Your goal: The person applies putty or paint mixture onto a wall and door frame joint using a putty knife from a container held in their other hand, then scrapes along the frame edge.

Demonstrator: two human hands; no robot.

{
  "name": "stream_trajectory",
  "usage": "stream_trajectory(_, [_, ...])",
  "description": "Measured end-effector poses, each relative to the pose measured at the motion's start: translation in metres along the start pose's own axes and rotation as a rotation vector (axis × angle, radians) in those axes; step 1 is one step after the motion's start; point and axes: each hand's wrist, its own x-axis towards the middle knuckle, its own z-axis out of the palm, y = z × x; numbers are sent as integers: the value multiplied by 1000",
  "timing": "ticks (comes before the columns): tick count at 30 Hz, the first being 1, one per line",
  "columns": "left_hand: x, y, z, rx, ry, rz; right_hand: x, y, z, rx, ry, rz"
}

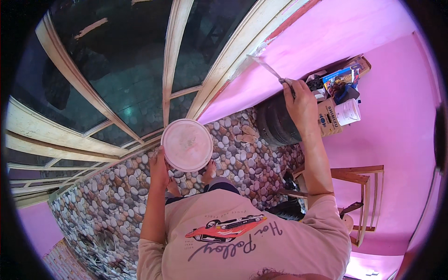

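My right hand (299, 105) is raised at the pink wall (298, 46), its fingers wrapped round the handle of a putty knife (267, 67). The tip of the thin blade is at the seam between the wall and the cream wooden window frame (228, 56); whether it touches cannot be told. Whitish filler (241, 68) is smeared along that seam, beside a reddish strip. Lower down, my left hand (159, 169) grips the rim of a round, pale pink lid (186, 148), held flat. A small greyish smear shows in the lid's middle.
Against the wall on the right stand a black round container (276, 122), a cardboard box (330, 122) and a white tub (347, 112), with assorted items behind. Wooden frame furniture (361, 178) is nearer at right. Sandals (248, 134) lie on the pebble-patterned floor (126, 196). Glass panes (116, 60) fill the left.
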Motion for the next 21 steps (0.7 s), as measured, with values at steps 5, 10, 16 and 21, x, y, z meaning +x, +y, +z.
stream_trajectory(5, [10,-11,-7,32,18,21,4,-7,-21,27,83,19])
stream_trajectory(10, [9,-10,4,34,78,89,-3,0,-17,287,70,132])
stream_trajectory(16, [7,-7,2,49,56,87,-12,25,8,864,-104,545])
stream_trajectory(21, [5,-6,4,16,121,95,-6,27,7,1060,-60,626])
